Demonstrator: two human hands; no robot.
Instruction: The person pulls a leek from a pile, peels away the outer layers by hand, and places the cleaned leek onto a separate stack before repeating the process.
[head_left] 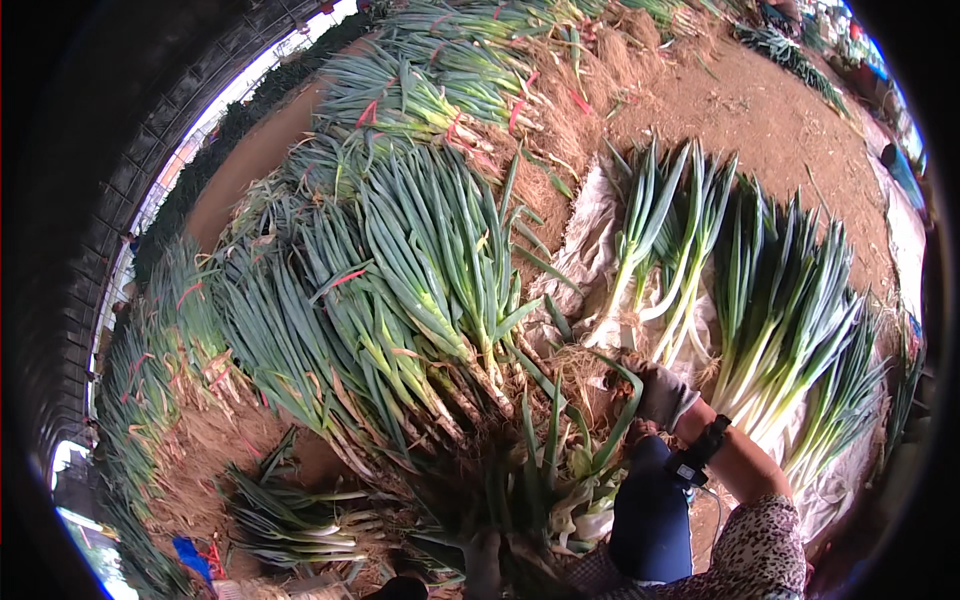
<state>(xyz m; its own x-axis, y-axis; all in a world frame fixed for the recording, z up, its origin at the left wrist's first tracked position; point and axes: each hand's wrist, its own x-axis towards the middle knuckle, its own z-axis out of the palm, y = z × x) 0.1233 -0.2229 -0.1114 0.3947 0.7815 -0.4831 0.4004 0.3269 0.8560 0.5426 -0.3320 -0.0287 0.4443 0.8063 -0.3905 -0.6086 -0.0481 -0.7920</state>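
My right hand [660, 393], in a greyish work glove, reaches in from the lower right with its fingers curled at a brown tangle of roots [580, 375]. What it grips is hidden. A bent green leaf lies across the fingers. At the bottom edge, a greyish shape that appears to be my gloved left hand [483, 562] is in deep shadow among dark leaves; its fingers cannot be made out. Left of my right hand lies a large heap of untrimmed green onions [430, 250]. Cleaner green onions [660, 250] with white stems lie just beyond it on a pale cloth.
More cleaned green onions [785, 320] line the pale cloth [590, 230] at right. Red-tied bundles [410, 100] cover the far ground. A small pile of green onions [300, 525] lies lower left. Pale stripped leaves [585, 515] sit beside my blue-clad knee [650, 510]. Brown soil [740, 100] shows at the far right.
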